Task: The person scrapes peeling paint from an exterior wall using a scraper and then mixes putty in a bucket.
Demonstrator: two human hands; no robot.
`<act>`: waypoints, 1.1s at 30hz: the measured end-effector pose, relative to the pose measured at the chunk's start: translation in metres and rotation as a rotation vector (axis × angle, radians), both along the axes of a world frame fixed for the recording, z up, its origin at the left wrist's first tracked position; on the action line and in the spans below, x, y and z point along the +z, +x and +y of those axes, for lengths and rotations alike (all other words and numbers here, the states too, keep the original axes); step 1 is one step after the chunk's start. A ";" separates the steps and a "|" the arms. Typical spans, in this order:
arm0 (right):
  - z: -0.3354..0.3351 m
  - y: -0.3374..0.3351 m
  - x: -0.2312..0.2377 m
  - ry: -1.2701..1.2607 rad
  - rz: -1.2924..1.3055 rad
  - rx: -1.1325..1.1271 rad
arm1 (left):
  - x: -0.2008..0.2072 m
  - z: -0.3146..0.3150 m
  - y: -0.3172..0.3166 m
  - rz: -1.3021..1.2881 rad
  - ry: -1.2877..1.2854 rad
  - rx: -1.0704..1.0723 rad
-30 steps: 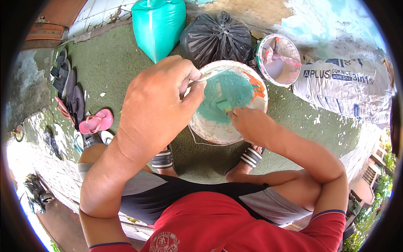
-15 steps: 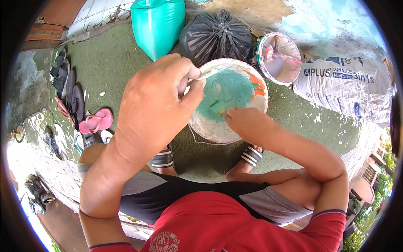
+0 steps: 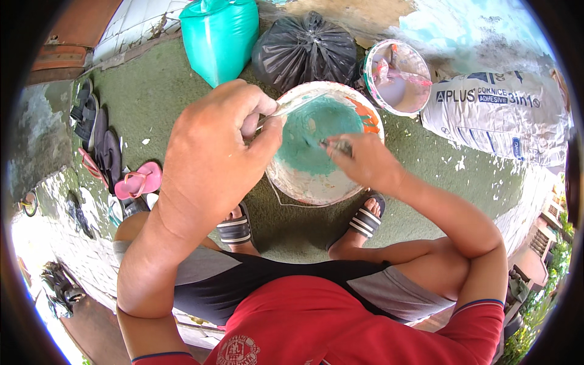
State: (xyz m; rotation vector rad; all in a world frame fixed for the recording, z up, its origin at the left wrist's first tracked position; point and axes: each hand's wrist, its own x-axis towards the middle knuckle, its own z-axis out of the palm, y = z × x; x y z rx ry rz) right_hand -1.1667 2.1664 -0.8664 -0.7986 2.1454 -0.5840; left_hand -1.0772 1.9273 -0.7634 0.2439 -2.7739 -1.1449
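Observation:
A round, white, paint-smeared bucket (image 3: 316, 193) stands on the ground between my feet. Green-teal paint (image 3: 310, 121) coats its inside, with orange smears near the far right rim. My left hand (image 3: 219, 143) is closed, thumb and forefinger pinching the bucket's left rim. Over the right part of the bucket, my right hand (image 3: 371, 161) closes around a thin stick-like tool (image 3: 342, 146), its end pointing toward the paint. Blur and my fingers hide most of that tool, so its exact kind is unclear.
Beyond the bucket stand a teal sack (image 3: 219, 39), a black garbage bag (image 3: 304, 52) and a smaller bucket (image 3: 398, 79) holding pale liquid. A white printed sack (image 3: 496, 118) lies right. Pink flip-flops (image 3: 139, 180) and dark sandals (image 3: 85, 115) lie left.
My right hand has risen and turned, bringing the tool it holds more into view and away from the paint's near side. My left hand stays at the rim. The whole view has shifted slightly.

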 end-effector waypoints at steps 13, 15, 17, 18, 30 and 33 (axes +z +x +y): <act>-0.002 0.015 -0.011 -0.185 -0.722 -0.650 | -0.003 0.000 -0.001 0.022 -0.028 -0.019; 0.003 0.002 -0.004 -0.112 -0.687 -0.640 | -0.004 0.002 -0.003 0.030 -0.021 -0.030; 0.002 -0.003 -0.022 -0.180 -0.633 -0.667 | -0.004 0.002 -0.004 0.023 -0.023 -0.041; 0.002 -0.002 -0.029 -0.212 -0.602 -0.681 | -0.003 0.002 -0.003 0.023 -0.022 -0.047; 0.017 -0.002 -0.035 -0.194 -0.708 -0.752 | -0.006 0.004 -0.004 -0.013 0.020 -0.012; 0.010 0.009 -0.038 -0.254 -0.823 -0.805 | -0.007 0.000 -0.002 0.027 -0.017 -0.056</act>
